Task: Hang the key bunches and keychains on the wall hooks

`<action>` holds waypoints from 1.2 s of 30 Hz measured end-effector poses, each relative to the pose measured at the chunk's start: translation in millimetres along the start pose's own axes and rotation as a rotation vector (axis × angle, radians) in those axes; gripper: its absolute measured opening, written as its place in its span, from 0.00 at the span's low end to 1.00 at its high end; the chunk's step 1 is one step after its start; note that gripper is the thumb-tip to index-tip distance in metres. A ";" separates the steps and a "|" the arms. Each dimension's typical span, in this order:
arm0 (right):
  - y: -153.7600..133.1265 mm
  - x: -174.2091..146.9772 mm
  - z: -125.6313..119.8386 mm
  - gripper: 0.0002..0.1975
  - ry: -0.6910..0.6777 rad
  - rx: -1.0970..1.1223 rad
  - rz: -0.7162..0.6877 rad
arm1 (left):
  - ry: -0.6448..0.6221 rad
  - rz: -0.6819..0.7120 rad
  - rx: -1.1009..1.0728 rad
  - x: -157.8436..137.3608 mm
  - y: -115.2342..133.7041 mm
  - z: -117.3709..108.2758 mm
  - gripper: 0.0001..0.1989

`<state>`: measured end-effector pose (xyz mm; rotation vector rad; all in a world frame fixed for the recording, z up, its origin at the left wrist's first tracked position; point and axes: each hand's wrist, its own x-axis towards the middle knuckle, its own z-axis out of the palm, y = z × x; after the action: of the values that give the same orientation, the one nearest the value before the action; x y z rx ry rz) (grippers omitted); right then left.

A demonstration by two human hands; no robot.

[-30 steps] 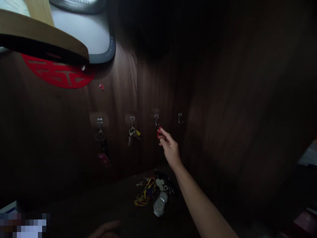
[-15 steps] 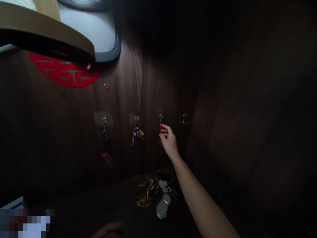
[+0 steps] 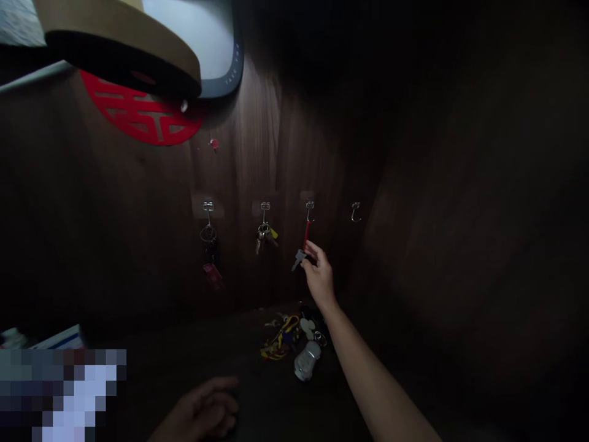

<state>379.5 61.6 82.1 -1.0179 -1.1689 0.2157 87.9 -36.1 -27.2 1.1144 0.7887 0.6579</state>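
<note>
My right hand [image 3: 321, 273] is at the third wall hook [image 3: 310, 209], its thumb and fingertips closed on a dark key [image 3: 299, 259]. A red strap [image 3: 307, 234] runs from that hook down to the key, slightly slanted. Low in the view, my left hand [image 3: 202, 408] holds nothing, its fingers loosely bent and apart. Between the hands, on the dark surface, lies a pile with a yellow-and-blue lanyard [image 3: 278, 344], loose keys [image 3: 272, 323] and a silver-grey fob-like piece [image 3: 307, 361].
A key bunch [image 3: 264, 236] with a yellow tag hangs from the second hook. On the first hang a ring [image 3: 208, 233] and a pinkish tag [image 3: 213, 275]. A bare hook [image 3: 356, 212] is at right. A red paper cut-out [image 3: 151, 120] and a rounded wooden piece [image 3: 124, 46] are upper left.
My right hand has slid down from the strap's top to the key, which now shows. My left hand has come further into view. The whole view has shifted slightly.
</note>
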 end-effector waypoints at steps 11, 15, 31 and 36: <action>14.5 -72.8 -8.4 0.17 -0.225 -0.186 0.065 | 0.205 0.144 0.228 -7.5 20.1 3.2 0.15; 23.2 -95.7 -13.4 0.17 -0.339 -0.290 0.093 | 0.290 0.191 0.361 -7.5 21.6 0.3 0.13; 36.8 -114.5 -32.4 0.12 -0.633 -0.667 0.013 | 0.178 0.184 0.739 -8.7 23.3 7.6 0.11; 33.5 -114.8 -33.4 0.12 -0.699 -0.652 -0.025 | 0.061 0.255 0.921 4.2 30.5 19.2 0.13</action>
<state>370.0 -9.2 -19.5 -1.5605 -1.9603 0.1768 103.8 -33.2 5.3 2.0632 1.0482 0.5384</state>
